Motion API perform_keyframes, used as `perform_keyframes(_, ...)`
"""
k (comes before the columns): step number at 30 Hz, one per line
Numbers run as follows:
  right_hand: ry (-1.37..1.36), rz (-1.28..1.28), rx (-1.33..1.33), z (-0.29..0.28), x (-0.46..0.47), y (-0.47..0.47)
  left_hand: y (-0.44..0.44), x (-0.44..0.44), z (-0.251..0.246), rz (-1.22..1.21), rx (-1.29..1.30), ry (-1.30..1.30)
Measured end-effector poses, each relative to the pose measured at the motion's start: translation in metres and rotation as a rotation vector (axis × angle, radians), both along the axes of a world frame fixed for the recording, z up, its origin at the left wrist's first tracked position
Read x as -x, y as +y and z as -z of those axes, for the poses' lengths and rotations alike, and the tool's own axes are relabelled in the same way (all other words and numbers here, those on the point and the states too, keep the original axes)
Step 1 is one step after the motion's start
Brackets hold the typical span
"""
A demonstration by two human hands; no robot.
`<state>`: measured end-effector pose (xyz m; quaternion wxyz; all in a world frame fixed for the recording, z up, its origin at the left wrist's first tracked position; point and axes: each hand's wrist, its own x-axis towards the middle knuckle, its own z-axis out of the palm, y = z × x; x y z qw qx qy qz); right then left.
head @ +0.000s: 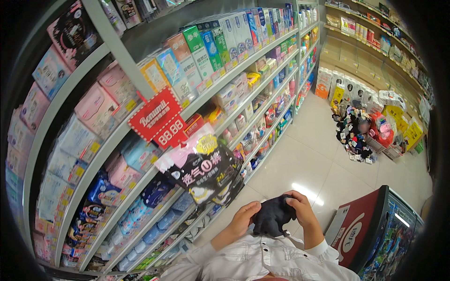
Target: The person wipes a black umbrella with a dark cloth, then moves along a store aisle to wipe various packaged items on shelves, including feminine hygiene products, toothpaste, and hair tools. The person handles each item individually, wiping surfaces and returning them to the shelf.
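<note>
A crumpled piece of black fabric is held between my two hands, just in front of my white buttoned shirt. My left hand grips its left side, thumb on top. On the right side, my right hand pinches the upper edge between thumb and fingers. A small pale bit, perhaps a tag, shows at the fabric's lower right edge. Which garment the fabric is, I cannot tell. Beyond my left hand, black and pink printed packages hang from the shelf front.
Metal store shelves with boxed and bagged goods run along the left. A glass-fronted cabinet stands close at the lower right. Farther off, a pile of dark small items lies on the tiled floor beside boxes and packs of paper rolls.
</note>
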<state>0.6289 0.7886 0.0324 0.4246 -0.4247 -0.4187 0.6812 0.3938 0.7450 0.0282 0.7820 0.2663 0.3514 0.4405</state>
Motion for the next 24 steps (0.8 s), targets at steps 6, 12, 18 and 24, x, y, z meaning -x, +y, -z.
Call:
perform_keyframes(6,-0.1,0.108,0.078,-0.007,-0.031,0.059,0.097,-0.031,0.021,0.041,0.1,-0.126)
perform_keyframes(12,-0.18,0.075,-0.048,-0.025,-0.037,0.151,0.189,-0.061,0.023,-0.024,0.041,-0.258)
perform_keyframes(18,-0.355,-0.176,-0.537,-0.013,-0.016,0.23,0.24,-0.065,0.036,-0.153,0.04,-0.384)
perform_keyframes(24,-0.357,-0.363,-0.533,-0.015,-0.007,0.299,0.275,-0.066,0.012,-0.197,-0.134,-0.471)
